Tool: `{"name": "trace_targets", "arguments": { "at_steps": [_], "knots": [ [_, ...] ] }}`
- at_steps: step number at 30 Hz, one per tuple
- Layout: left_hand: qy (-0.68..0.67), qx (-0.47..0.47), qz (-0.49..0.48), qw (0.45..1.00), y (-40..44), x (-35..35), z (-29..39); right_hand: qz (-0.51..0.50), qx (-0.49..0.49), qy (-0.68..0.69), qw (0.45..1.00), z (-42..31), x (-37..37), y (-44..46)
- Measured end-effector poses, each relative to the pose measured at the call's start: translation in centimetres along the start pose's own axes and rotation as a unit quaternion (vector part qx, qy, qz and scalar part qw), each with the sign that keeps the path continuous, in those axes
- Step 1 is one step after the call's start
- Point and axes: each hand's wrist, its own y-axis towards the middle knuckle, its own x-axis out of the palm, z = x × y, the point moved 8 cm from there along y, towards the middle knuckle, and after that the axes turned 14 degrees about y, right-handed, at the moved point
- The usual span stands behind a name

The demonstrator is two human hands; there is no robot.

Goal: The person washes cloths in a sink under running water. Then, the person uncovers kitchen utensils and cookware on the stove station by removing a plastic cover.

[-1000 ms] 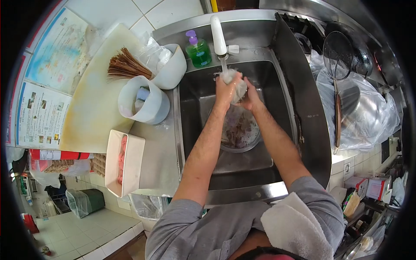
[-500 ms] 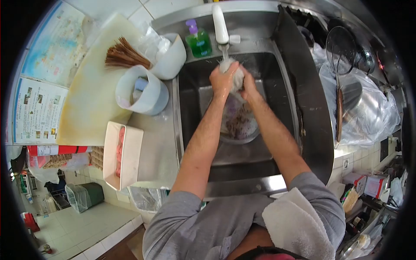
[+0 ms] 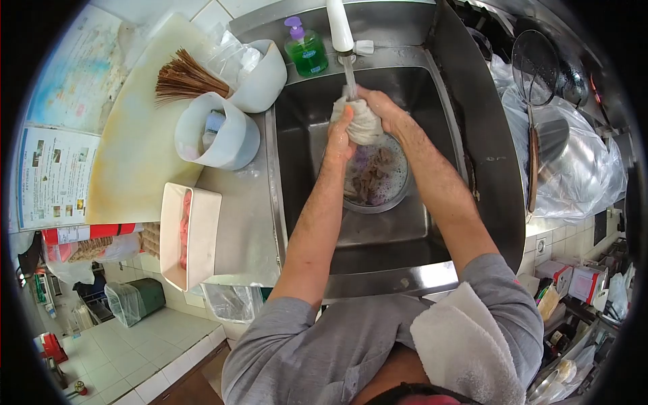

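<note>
A bunched, wet whitish cloth is held between my two hands under the tap, from which water runs onto it. My left hand grips the cloth's left side, thumb along it. On the upper right, my right hand is closed on the same cloth. Some of the fingers are hidden behind it. Below them, in the sink, stands a round bowl of sudsy water with brownish pieces in it that I cannot make out.
Left of the sink are a green soap bottle, two white plastic tubs, a bundle of brown sticks and a cream container with something red inside. To the right hang a strainer and a plastic-covered metal object.
My hands and the cloth have moved slightly down, toward me. The cloth is now more bunched up, and more of the bowl below shows.
</note>
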Motion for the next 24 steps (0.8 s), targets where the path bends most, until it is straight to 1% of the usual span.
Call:
{"name": "trace_targets", "arguments": {
  "at_steps": [1,2,3,4,5,6,7,8,9,10,11,12,13,14,15,16,17,18,19,20,21,22,24],
  "knots": [
    [0.033,-0.001,0.018,0.999,0.3,-0.3,0.0,0.003,0.017,-0.051,0.999,0.8,-0.9,0.9],
    [0.066,0.001,0.035,0.997,0.8,-0.5,0.1,0.001,0.011,-0.055,0.998,1.4,-1.5,1.8],
    [0.048,0.023,0.06,0.997,1.3,-0.5,0.7,0.011,0.012,0.03,0.999,2.3,-2.2,2.3],
    [0.046,0.029,0.053,0.997,1.8,0.2,1.3,0.019,0.011,0.113,0.993,2.1,-2.1,1.9],
    [0.125,0.07,0.103,0.984,1.9,0.1,2.6,0.017,0.004,0.109,0.994,1.9,-2.2,1.0],
    [0.203,0.111,0.153,0.961,1.8,0.2,4.1,0.088,0.014,0.112,0.99,2.2,-2.7,-1.1],
    [0.287,0.127,0.17,0.934,1.7,0.8,5.3,0.157,0.025,0.117,0.98,2.1,-3.2,-2.6],
    [0.288,0.133,0.166,0.934,1.7,1.6,5.9,0.154,0.019,0.118,0.981,1.5,-2.7,-3.1],
    [0.387,0.204,0.103,0.893,1.2,4.0,6.9,0.018,0.006,0.217,0.976,0.8,-0.5,-3.2],
    [0.478,0.269,0.041,0.835,0.0,6.7,7.5,-0.118,-0.004,0.31,0.943,0.0,1.5,-3.6],
    [0.479,0.269,0.04,0.834,-1.6,7.6,7.4,-0.2,-0.034,0.342,0.917,-0.1,1.2,-1.5],
    [0.645,0.325,0.059,0.689,-4.3,10.1,8.1,-0.203,-0.035,0.343,0.917,-0.1,1.6,-1.8],
    [0.777,0.366,0.078,0.506,-5.6,12.2,8.0,-0.224,-0.035,0.352,0.908,-0.1,2.7,-2.5],
    [0.777,0.371,0.08,0.502,-5.0,12.0,7.7,-0.246,-0.035,0.361,0.899,-0.5,3.6,-2.8],
    [0.732,0.434,0.131,0.509,-5.0,11.0,7.8,-0.314,-0.015,0.368,0.875,0.9,3.1,-0.2],
    [0.68,0.491,0.183,0.513,-5.2,9.6,7.6,-0.316,-0.014,0.366,0.875,2.2,2.0,1.9],
    [0.663,0.462,0.206,0.552,-3.9,7.7,6.8,-0.316,-0.016,0.392,0.864,2.9,1.4,3.2],
    [0.663,0.462,0.208,0.551,-3.6,7.6,7.0,-0.317,-0.019,0.418,0.851,2.6,1.8,3.1],
    [0.64,0.366,0.233,0.635,-2.3,5.7,6.8,-0.134,-0.115,0.422,0.889,3.3,-0.3,3.8],
    [0.605,0.262,0.252,0.708,-1.2,3.8,6.0,-0.132,-0.114,0.421,0.89,3.1,0.0,3.7],
    [0.553,0.312,0.301,0.712,-1.5,3.5,6.6,-0.055,-0.25,0.175,0.951,1.3,-0.8,3.2],
    [0.553,0.309,0.301,0.712,-1.0,3.3,6.4,0.027,-0.363,-0.087,0.927,-0.1,-0.7,2.0],
    [0.414,0.227,0.294,0.831,0.6,0.6,5.5,0.091,-0.465,-0.199,0.858,-1.6,0.4,-0.4]
  ]
}}
